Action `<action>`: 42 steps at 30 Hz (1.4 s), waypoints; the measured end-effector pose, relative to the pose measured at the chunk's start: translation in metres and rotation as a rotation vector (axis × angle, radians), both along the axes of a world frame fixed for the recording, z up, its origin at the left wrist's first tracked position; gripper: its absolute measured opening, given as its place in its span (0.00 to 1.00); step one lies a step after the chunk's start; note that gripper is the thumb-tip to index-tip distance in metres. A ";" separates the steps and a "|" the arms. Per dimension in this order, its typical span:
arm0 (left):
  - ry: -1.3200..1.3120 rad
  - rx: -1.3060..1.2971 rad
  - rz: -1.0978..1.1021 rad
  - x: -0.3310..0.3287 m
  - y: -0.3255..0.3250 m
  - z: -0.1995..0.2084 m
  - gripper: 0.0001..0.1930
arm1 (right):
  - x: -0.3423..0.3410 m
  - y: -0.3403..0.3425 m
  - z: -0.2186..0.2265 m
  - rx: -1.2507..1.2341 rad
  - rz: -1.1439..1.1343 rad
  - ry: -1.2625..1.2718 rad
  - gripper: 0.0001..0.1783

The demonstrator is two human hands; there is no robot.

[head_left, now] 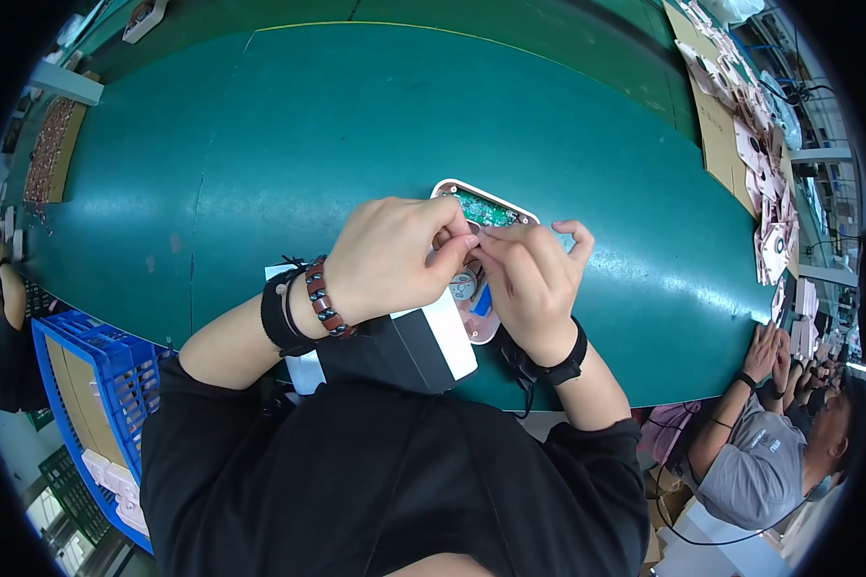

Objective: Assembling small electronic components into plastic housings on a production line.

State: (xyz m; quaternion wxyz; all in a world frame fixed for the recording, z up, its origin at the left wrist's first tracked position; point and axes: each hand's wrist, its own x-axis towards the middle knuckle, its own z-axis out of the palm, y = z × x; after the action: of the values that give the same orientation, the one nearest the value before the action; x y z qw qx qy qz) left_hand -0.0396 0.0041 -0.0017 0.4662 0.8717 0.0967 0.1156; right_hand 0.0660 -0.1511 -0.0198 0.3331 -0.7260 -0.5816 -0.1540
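Note:
A pale plastic housing (439, 189) lies open on the green table under my hands. A green circuit board (481, 209) fills its far end. Nearer to me inside it are a round, light-coloured part (463, 286) and a blue piece (483, 302). My left hand (399, 252) comes in over the housing with thumb and forefinger pinched. My right hand (532, 276) meets it there, thumb and forefinger closed too, its outer fingers raised. Whatever small thing sits between the fingertips is hidden. Below my left wrist is a black and white box-like object (394, 348).
A blue crate (115, 370) with cardboard and pale parts stands at my left. On the far left is a box of small reddish parts (50, 154). Cardboard (726, 144) with many pale housings lines the right. A co-worker in grey (755, 462) sits at right.

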 end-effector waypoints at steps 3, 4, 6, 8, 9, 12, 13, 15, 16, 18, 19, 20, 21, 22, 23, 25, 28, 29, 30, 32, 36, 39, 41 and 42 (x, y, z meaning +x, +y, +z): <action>0.075 0.034 -0.025 0.002 0.000 0.002 0.07 | -0.002 -0.005 0.001 -0.023 -0.017 -0.165 0.09; 0.112 0.052 -0.036 0.002 0.000 0.003 0.06 | -0.003 -0.006 0.003 -0.032 -0.014 -0.199 0.10; 0.053 0.087 -0.057 0.001 0.000 0.003 0.05 | -0.003 -0.007 0.007 -0.050 -0.010 -0.267 0.10; -0.069 0.161 -0.092 -0.002 0.000 0.002 0.02 | -0.003 -0.008 0.005 -0.048 0.011 -0.218 0.11; -0.068 0.159 -0.095 -0.004 0.000 0.003 0.02 | -0.003 -0.008 0.003 -0.044 0.036 -0.171 0.11; -0.104 0.249 -0.114 -0.011 -0.001 0.006 0.04 | -0.003 -0.009 0.000 -0.037 0.080 -0.087 0.12; -0.100 0.246 -0.116 -0.010 -0.001 0.006 0.04 | -0.003 -0.009 -0.001 -0.032 0.101 -0.053 0.12; -0.083 0.253 -0.080 -0.008 -0.002 0.005 0.04 | -0.003 -0.009 -0.003 -0.028 0.121 -0.014 0.12; -0.075 0.258 -0.061 -0.007 -0.002 0.004 0.05 | -0.002 -0.008 -0.004 -0.013 0.111 -0.001 0.13; -0.067 0.257 -0.065 -0.007 0.000 0.002 0.04 | -0.002 -0.006 -0.006 0.017 0.090 0.026 0.14; -0.062 0.257 -0.070 -0.007 0.000 0.001 0.04 | -0.002 -0.005 -0.007 0.018 0.090 0.029 0.14; -0.057 0.256 -0.075 -0.006 0.000 0.000 0.04 | -0.003 -0.005 -0.008 0.008 0.074 0.050 0.14; -0.055 0.257 -0.077 -0.006 0.001 0.000 0.04 | -0.004 -0.004 -0.009 -0.002 0.058 0.070 0.14; -0.045 0.279 -0.075 -0.005 0.001 -0.001 0.03 | -0.005 -0.003 -0.010 -0.011 0.041 0.091 0.14; -0.036 0.301 -0.074 -0.005 0.001 -0.001 0.03 | -0.006 -0.003 -0.010 -0.010 0.039 0.094 0.14; -0.023 0.323 -0.078 -0.004 0.000 -0.002 0.03 | -0.007 -0.002 -0.010 -0.014 0.010 0.087 0.13; -0.036 0.397 -0.060 -0.003 -0.002 -0.002 0.02 | -0.007 -0.002 -0.009 -0.028 -0.009 0.072 0.11; -0.033 0.397 -0.064 -0.003 -0.002 -0.002 0.02 | -0.007 -0.001 -0.008 -0.039 -0.012 0.058 0.11; -0.033 0.418 -0.057 -0.002 -0.002 -0.003 0.02 | -0.007 0.000 -0.007 -0.050 -0.015 0.044 0.11; -0.035 0.463 -0.043 -0.001 -0.002 -0.005 0.03 | -0.007 0.001 -0.006 -0.076 -0.025 0.067 0.10; -0.083 0.540 -0.031 0.003 0.000 -0.005 0.04 | -0.007 0.005 -0.004 -0.137 -0.051 0.121 0.09; -0.092 0.563 -0.016 0.002 -0.003 -0.006 0.05 | -0.009 0.008 -0.002 -0.154 -0.073 0.147 0.09; -0.098 0.575 -0.007 0.003 -0.004 -0.007 0.05 | -0.010 0.011 -0.001 -0.143 -0.120 0.177 0.09; -0.092 0.563 -0.011 0.004 -0.003 -0.009 0.05 | -0.010 0.012 -0.001 -0.137 -0.142 0.193 0.09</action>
State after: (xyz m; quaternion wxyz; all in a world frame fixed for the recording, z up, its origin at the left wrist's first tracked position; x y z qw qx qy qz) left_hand -0.0360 0.0015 -0.0103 0.2102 0.9613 0.0346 0.1748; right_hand 0.0561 -0.1390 -0.0210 0.3252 -0.7980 -0.5030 -0.0667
